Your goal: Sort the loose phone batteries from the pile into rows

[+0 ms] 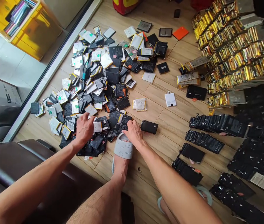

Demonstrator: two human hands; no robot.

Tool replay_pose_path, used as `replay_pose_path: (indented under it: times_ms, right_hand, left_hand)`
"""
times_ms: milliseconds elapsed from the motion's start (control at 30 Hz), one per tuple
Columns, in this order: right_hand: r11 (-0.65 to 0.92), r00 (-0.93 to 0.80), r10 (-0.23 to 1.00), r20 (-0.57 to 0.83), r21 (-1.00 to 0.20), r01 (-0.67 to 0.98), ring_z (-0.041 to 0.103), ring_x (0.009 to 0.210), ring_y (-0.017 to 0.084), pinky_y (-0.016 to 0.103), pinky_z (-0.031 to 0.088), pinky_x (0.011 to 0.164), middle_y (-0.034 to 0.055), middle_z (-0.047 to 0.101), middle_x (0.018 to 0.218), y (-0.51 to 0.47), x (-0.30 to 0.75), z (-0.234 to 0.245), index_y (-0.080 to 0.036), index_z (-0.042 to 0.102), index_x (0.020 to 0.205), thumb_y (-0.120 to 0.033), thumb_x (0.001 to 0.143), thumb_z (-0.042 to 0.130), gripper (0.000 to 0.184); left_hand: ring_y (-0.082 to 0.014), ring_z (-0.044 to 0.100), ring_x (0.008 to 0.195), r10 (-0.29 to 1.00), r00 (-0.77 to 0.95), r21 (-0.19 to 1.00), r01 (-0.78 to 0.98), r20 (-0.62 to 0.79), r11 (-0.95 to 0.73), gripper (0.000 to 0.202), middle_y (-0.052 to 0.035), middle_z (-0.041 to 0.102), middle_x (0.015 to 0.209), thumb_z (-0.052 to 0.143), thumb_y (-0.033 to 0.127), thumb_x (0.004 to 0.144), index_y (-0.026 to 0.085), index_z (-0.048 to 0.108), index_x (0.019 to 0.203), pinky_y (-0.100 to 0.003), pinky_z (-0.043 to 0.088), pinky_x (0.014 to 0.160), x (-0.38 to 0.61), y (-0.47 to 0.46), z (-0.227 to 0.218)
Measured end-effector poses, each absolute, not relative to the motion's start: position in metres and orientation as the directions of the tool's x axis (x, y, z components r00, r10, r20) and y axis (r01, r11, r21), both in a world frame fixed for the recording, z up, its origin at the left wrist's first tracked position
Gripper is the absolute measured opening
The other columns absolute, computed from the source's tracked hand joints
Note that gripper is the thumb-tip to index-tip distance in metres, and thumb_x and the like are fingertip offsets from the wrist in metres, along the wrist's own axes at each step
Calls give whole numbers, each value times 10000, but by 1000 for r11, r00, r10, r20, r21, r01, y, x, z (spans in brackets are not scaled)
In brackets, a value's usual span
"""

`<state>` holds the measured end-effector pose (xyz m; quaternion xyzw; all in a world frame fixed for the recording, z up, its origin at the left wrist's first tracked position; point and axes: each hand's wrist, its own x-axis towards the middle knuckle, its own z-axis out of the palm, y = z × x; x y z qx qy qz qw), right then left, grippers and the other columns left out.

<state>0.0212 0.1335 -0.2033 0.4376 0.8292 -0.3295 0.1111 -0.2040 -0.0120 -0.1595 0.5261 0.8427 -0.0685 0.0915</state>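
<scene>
A loose heap of flat phone batteries [106, 76], black, white and silver, covers the floor ahead of me. My left hand [84, 129] hovers at the heap's near side, fingers apart and slightly bent, with nothing visible in it. At the heap's right edge is my right hand [134, 132], its thumb spread from the forefinger beside some black batteries [120, 119]. Whether its fingertips touch them is hard to see. Just right of that hand lies a small stack of black batteries [149, 127]. A white battery [139, 104] lies farther forward.
Rows of gold-edged batteries [234, 56] stand stacked at right, with rows of black batteries [218, 124] nearer. My slippered foot [124, 149] is between my arms. A yellow crate [36, 31] stands beyond the door track [52, 65]; a dark brown leather seat [17, 168] is at left.
</scene>
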Motion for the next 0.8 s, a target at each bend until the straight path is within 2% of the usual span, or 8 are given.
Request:
replay_pose_path:
  times_ms: [67,133,267,333,433,567,667,800]
  right_hand:
    - [369,-570,641,-515,-444,816,654,1013,290,374,504,849,150,655,1119,134,17,-204,-165,623,1065,-349,856,809,334]
    - [353,-571,620,-538,-459,815,667,954,267,353,492,813,122,680,1056,136,17,-204,-180,622,1034,-338,884,782,270]
    - [359,-635,596,-492,-544,758,659,895,219,316,469,787,67,686,990,136,25,-206,-204,629,1035,-267,910,738,177]
    - [355,-681,573,-456,-611,708,654,921,200,301,466,808,48,675,1016,132,29,-208,-222,643,1043,-207,903,720,161]
    - [287,-703,566,-431,-696,658,658,977,194,297,476,849,42,673,1062,125,34,-214,-232,664,996,-163,892,686,126]
    - [75,-659,615,-434,-799,596,693,998,196,312,503,889,30,733,1090,119,39,-218,-239,643,1048,-159,914,624,158]
    - [-71,-536,712,-453,-806,587,712,950,223,331,531,855,61,768,1046,122,43,-211,-218,646,1100,-235,943,596,166]
    - [-79,-476,800,-366,-851,519,713,973,239,351,549,889,100,771,1118,124,44,-193,-196,671,1216,-335,975,561,299]
  left_hand:
    - [-293,590,1037,884,-297,98,931,-362,353,303,-153,613,1153,438,171,987,184,658,1195,-431,494,923,-174,-16,-163]
    - [-293,602,998,862,-200,165,937,-466,307,301,-153,634,1117,518,235,977,150,620,1247,-423,506,905,-138,-19,-171]
    - [-368,591,1080,783,-442,-4,872,-439,490,554,-223,604,1210,624,251,917,94,481,1428,-475,517,862,-91,-20,-187]
    - [-353,605,1061,762,-489,20,836,-425,548,525,-196,602,1203,602,208,911,152,505,1424,-463,524,848,-91,-20,-190]
    - [-278,646,980,788,-416,265,781,-454,566,464,-126,615,1152,538,118,884,234,602,1329,-397,534,845,-111,-22,-186]
    - [-251,666,1004,778,-461,593,508,-426,625,475,-67,685,1107,594,133,785,234,641,1247,-392,524,941,-143,-26,-172]
    - [-244,664,948,716,-523,684,303,-462,663,442,-37,711,1027,666,212,727,222,651,1169,-382,528,910,-160,-22,-157]
    - [-237,655,842,738,-302,736,143,-604,661,334,-37,716,923,721,271,693,205,705,1020,-357,534,822,-171,-6,-137]
